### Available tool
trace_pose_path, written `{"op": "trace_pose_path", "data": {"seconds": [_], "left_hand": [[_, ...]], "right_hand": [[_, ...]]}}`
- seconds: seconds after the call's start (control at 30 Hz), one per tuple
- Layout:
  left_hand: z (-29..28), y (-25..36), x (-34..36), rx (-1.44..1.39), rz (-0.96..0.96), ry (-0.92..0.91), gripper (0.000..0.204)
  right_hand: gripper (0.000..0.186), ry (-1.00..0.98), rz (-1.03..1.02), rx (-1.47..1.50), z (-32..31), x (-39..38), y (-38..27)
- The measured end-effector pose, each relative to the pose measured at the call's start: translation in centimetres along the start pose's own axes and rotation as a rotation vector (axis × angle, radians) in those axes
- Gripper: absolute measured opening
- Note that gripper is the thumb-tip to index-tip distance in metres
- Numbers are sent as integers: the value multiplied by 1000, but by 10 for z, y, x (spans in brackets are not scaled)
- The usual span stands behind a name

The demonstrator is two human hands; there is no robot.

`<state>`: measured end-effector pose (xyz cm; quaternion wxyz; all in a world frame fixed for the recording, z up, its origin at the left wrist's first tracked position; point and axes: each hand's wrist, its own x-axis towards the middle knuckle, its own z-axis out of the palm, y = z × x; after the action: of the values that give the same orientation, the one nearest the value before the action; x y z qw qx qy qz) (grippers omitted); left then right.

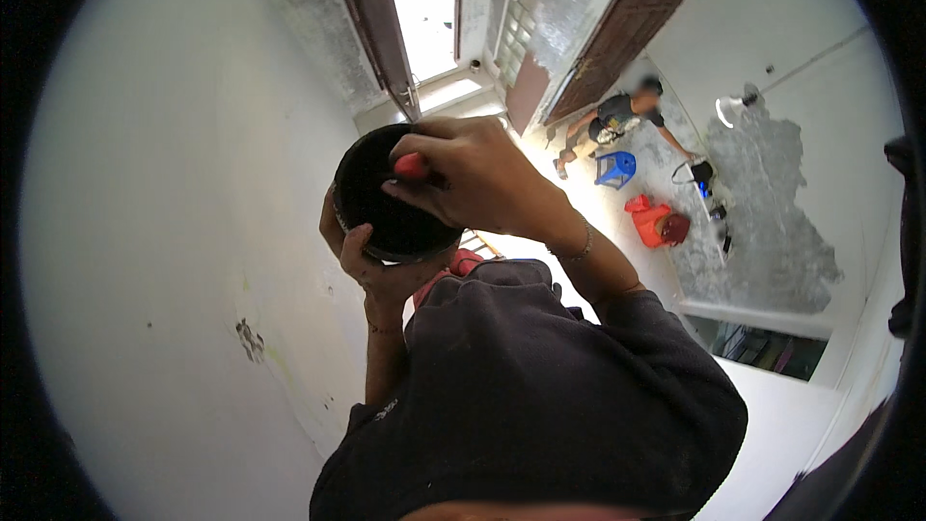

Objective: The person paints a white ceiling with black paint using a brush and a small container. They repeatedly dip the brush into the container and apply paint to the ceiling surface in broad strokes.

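Nearest of all, the wearer's dark shirt (550, 396) fills the bottom of the view, and up from it come two bare forearms, each with a thin band at the wrist. Here's the left hand (384, 268), low on the near side of a round black bowl (367, 183), thumb hooked over the rim, fingers wrapped against the outside, gripping it firmly, and the bowl is up off the floor, mouth turned to the camera! And the right hand (473, 169), over the far right of that mouth, fingers curled and pinching a red handle (412, 167), its rounded end poking out past the thumb; whatever it joins onto is hidden by the hand and the dark interior. Close on the left, a pale wall (193, 183) with a chipped patch (249, 340) low down. Out to the right, further off, a red bag (646, 220), then a blue stool (615, 170), and just beyond it a co-worker (622, 119), one arm stretched toward a black bag (701, 174). Farthest back, a brown door (627, 34) and, left of it, an open door (376, 24) beside a glaring bright doorway.
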<state>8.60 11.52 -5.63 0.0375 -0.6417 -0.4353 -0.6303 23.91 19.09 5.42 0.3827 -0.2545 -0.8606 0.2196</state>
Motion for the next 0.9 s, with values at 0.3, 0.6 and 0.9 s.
{"op": "trace_pose_path", "data": {"seconds": [0.3,0.6,0.9], "left_hand": [[10,7,-1,-55,-5,-110,114],[10,0,5,-136,-7,-47,107],[-1,-8,16,-47,-10,48,101]], "right_hand": [[20,40,30,-36,-13,-11,-2],[19,380,139,12,-42,-22,-20],[25,870,400,226,-52,-8,-10]]}}
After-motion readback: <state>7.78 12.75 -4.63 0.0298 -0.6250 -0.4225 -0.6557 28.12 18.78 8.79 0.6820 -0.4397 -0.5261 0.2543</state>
